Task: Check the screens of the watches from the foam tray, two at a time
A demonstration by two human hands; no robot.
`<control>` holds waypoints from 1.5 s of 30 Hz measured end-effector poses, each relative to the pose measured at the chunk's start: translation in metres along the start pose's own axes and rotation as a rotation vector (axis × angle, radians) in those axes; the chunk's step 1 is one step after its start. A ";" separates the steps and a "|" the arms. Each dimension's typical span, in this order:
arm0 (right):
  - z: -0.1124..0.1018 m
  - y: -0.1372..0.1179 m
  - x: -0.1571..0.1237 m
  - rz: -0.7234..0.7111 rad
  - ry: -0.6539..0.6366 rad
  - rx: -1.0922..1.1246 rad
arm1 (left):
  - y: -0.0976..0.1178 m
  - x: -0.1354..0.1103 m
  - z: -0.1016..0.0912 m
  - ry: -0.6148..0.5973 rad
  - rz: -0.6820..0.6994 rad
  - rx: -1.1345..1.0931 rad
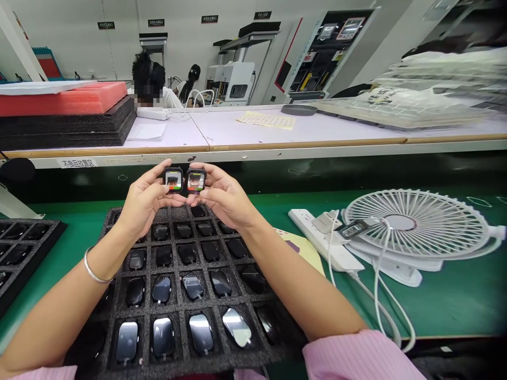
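Two square smartwatch bodies with lit screens are held up side by side over the far edge of a black foam tray (148, 264). My left hand (144, 198) grips the left smartwatch (173, 180) between thumb and fingers. Around the right smartwatch (195, 180) the thumb and fingers of my right hand (224, 195) are closed. Both screens face me and show a light picture with green and red patches. Below my hands, the tray's compartments hold several dark watch bodies (193, 285), some with small clear tabs; my forearms hide part of the tray.
A white fan (415, 224) lies at the right beside a power strip (325, 237) with cables. Another foam tray (24, 248) stands at the left. On the raised shelf (237, 137) are red and black foam sheets (67, 113) and stacked clear trays (415, 105). Two people sit beyond.
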State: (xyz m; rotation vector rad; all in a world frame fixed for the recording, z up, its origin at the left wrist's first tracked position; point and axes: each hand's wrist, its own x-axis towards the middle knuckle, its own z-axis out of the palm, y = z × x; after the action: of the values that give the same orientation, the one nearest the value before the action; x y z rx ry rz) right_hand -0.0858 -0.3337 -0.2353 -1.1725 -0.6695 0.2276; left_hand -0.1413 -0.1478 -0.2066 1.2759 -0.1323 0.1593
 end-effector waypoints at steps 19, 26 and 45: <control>0.014 0.038 -0.055 0.250 0.003 0.140 | -0.052 -0.058 -0.016 0.039 -0.061 0.131; 0.009 0.044 -0.058 0.239 -0.006 0.109 | -0.058 -0.057 -0.018 0.032 -0.062 0.174; 0.006 0.048 -0.064 0.251 -0.005 0.109 | -0.065 -0.062 -0.020 0.009 -0.067 0.175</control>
State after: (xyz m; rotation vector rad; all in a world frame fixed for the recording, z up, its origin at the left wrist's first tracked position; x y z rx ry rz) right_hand -0.1320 -0.3421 -0.3007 -1.1497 -0.5067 0.4727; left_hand -0.1898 -0.1504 -0.2853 1.4525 -0.0689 0.1209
